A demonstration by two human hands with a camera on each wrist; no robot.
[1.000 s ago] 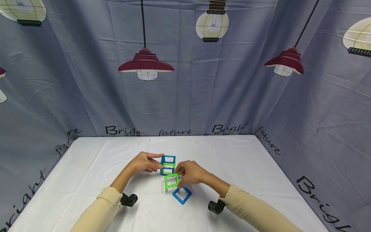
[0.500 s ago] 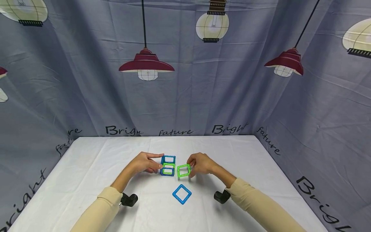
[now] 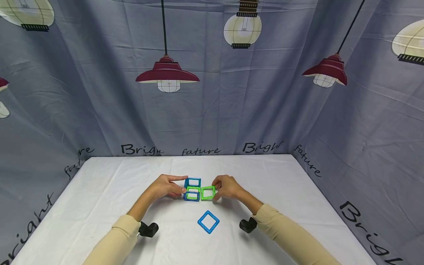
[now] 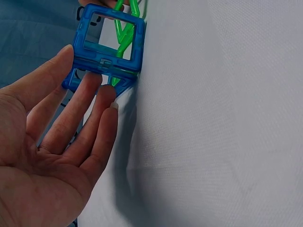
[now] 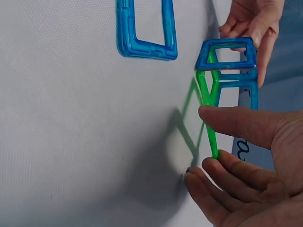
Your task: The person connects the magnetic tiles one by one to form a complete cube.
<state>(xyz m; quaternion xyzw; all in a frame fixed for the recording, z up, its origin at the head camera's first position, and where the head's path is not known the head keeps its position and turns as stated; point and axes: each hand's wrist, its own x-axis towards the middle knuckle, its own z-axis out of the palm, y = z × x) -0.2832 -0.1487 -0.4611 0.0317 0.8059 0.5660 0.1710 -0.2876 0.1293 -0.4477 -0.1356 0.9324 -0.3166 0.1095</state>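
Near the table's middle stands a small box-like structure of blue and green magnetic tiles (image 3: 191, 200). My left hand (image 3: 164, 186) holds it from the left side, index finger along the far top edge, thumb at the nearer edge. In the left wrist view, thumb and fingertips lie on the rims of its blue tiles (image 4: 138, 47). My right hand (image 3: 228, 187) pinches a square green magnetic tile (image 3: 207, 199) by its right edge, thumb on the near side. The green tile's left edge is right at the structure's right side. In the right wrist view this green tile (image 5: 211, 139) slants outward from the structure.
A loose blue square magnetic tile (image 3: 202, 226) lies flat on the white-covered table (image 3: 179, 243), nearer to me and turned like a diamond. Behind the table hangs a grey-blue curtain (image 3: 212, 117) printed with lamps and lettering.
My right hand has carried the green tile from in front of the structure, away from me and right, then left up to its right side. My left hand has stayed in place.
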